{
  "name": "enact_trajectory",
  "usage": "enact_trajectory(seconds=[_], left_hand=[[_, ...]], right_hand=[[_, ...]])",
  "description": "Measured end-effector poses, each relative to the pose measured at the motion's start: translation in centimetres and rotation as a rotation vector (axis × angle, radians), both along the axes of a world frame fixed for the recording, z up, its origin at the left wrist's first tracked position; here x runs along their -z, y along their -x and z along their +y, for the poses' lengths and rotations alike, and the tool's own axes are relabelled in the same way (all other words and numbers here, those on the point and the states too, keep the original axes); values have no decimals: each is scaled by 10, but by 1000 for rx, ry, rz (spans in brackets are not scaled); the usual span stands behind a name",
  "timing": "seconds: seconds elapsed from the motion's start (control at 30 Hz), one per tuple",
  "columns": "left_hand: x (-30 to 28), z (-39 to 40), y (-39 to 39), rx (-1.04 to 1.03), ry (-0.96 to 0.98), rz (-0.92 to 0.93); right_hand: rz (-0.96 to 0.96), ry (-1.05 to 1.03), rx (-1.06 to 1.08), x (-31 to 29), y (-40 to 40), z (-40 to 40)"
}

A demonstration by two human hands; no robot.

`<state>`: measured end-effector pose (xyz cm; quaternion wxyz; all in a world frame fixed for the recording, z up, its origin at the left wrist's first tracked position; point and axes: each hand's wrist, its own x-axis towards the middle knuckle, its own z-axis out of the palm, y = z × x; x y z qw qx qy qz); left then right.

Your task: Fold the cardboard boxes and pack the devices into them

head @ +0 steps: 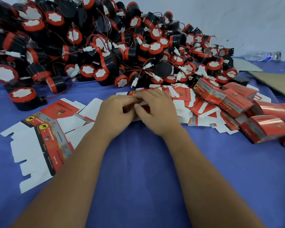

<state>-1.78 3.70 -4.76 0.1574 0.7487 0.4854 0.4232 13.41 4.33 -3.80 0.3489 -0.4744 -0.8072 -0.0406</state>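
Note:
Both hands meet at the table's middle on one red cardboard box [139, 93], whose printed top edge shows above the fingers. My left hand [115, 111] grips its left side with curled fingers. My right hand [156, 111] covers its right side, thumb pressing near the centre. Most of the box is hidden under the hands. A large heap of black devices with red rims [105, 46] and white connectors fills the back. One lone device [25, 98] stands at the left. Flat unfolded box blanks [46, 134] lie at the left.
A pile of flat blanks [191, 106] lies right of the hands. Folded red boxes [247, 109] are stacked at the far right. Brown cardboard [276, 83] and a plastic bottle [262, 56] lie at the back right. Blue cloth [138, 162] covers the table.

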Motion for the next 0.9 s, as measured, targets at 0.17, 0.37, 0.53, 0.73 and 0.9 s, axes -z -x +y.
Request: enact_trajectory(seconds=[0.17,0.37,0.53,0.73,0.9], left_hand=[[6,9,0,-324,144,16],[0,8,4,-198,217,-413],[-4,14,7,-283,137,-662],[-5,19,13,-106,328,-1086],[-8,14,16,-35,125,-1115]], right_hand=[[-41,-95,59,4,0,4],[111,-115,162,3,6,3],[322,-153,199,-1,12,-2],[742,-88,35,-4,30,-8],[765,25,61,-2,29,-6]])
